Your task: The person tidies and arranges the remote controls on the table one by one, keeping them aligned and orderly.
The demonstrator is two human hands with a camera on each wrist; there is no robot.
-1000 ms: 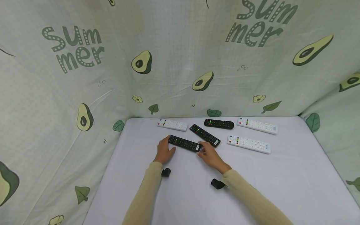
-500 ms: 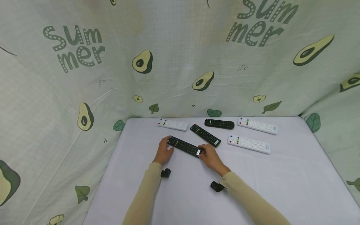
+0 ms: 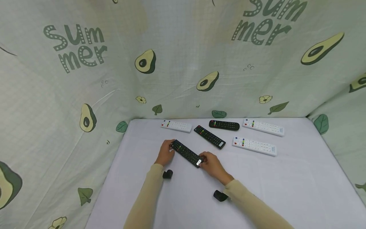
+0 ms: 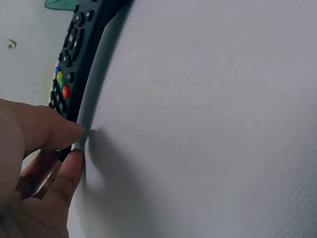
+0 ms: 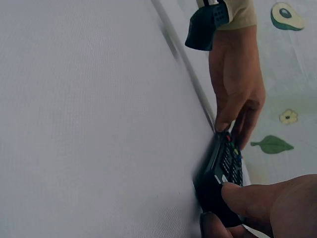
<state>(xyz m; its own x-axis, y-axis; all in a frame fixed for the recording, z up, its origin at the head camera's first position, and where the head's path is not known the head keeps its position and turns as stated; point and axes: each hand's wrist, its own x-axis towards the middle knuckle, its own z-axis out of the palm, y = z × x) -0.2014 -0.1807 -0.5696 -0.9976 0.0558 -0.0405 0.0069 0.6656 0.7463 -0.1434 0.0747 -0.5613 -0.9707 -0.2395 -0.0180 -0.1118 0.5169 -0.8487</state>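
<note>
A black remote control [image 3: 186,153] lies slanted between both hands, its white-label end nearer the person. With thumb and fingers, the left hand [image 3: 165,153] pinches its far left end; the left wrist view shows that hand [image 4: 42,163] beside the coloured buttons. At the label end the right hand [image 3: 213,165] grips it, and in the right wrist view that thumb [image 5: 247,201] presses the end from above while fingers reach beneath. Whether the remote touches the table all along cannot be told. Just behind it lies a second black remote [image 3: 210,137], set diagonally.
Farther back on the white table [image 3: 188,200] lie a white remote [image 3: 176,126] at left, a rounded black remote [image 3: 224,125], and two white remotes, the rear one [image 3: 263,127] and the front one [image 3: 254,146], at right. A printed cloth [image 3: 177,57] hangs behind.
The held remote has turned more steeply, its label end swinging toward the person with the right hand. The left hand has stayed near the other end. The other remotes keep their places.
</note>
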